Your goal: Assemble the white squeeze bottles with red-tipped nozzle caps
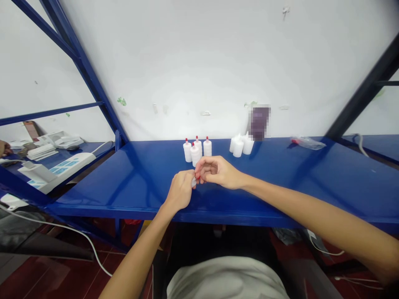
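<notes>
My left hand is closed around a small white bottle, most of which its fingers hide. My right hand meets it from the right, its fingertips pinched on a bit of red that looks like the bottle's cap. Just behind the hands, several white bottles with red pointed caps stand upright in a cluster. Farther right, a group of white bottles without red caps stands close together.
The blue table runs against a white wall. A dark blurred-out object leans there. A clear plastic bag with something red lies at right. On the left are a blue frame post, a power strip, and another person's hand.
</notes>
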`<state>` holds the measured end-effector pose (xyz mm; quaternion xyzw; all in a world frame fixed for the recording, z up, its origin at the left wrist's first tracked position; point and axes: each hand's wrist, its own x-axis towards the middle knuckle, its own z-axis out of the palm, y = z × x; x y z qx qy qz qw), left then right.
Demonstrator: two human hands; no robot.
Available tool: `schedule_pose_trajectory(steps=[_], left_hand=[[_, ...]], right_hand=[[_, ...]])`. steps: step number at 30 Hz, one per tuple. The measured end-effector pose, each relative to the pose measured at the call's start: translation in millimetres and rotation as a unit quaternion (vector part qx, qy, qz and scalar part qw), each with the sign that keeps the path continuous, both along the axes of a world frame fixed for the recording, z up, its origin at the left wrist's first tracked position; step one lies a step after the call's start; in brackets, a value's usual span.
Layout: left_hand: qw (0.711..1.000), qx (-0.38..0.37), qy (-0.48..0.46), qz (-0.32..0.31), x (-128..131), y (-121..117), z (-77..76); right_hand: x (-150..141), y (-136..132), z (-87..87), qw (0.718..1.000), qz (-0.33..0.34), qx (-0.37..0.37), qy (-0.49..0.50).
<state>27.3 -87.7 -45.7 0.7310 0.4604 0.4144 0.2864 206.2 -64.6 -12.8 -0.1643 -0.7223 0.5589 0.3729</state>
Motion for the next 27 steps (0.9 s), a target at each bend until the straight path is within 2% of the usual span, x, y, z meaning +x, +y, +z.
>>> schedule_pose_trajectory(steps=[6, 18, 21, 24, 27], left_hand=[[0.999, -0.009, -0.026, -0.026, -2.0, 0.3, -1.7], [1.0, -0.008, -0.024, -0.013, -0.7, -3.3, 2.0], [0.999, -0.012, -0.034, -0.003, -1.9, -2.9, 2.6], [1.0, -0.001, -0.025, -0.008, -3.6, -2.9, 2.3], [1.0, 0.017, -0.003, -0.002, -3.5, -4.4, 1.7]], right_hand=[[1.5, 2.4, -1.9, 0.999, -0.026, -0.018, 0.023], [1.3, 1.2, -3.1, 1.0, -0.028, -0.004, -0.009], [2.6, -1.0, -0.5, 0.991, -0.076, 0.086, -0.069], [2.3, -2.6, -1.8, 0.968, -0.113, 0.196, -0.111], [-0.8, -3.6, -5.8, 0.965, -0.11, 0.209, -0.117]])
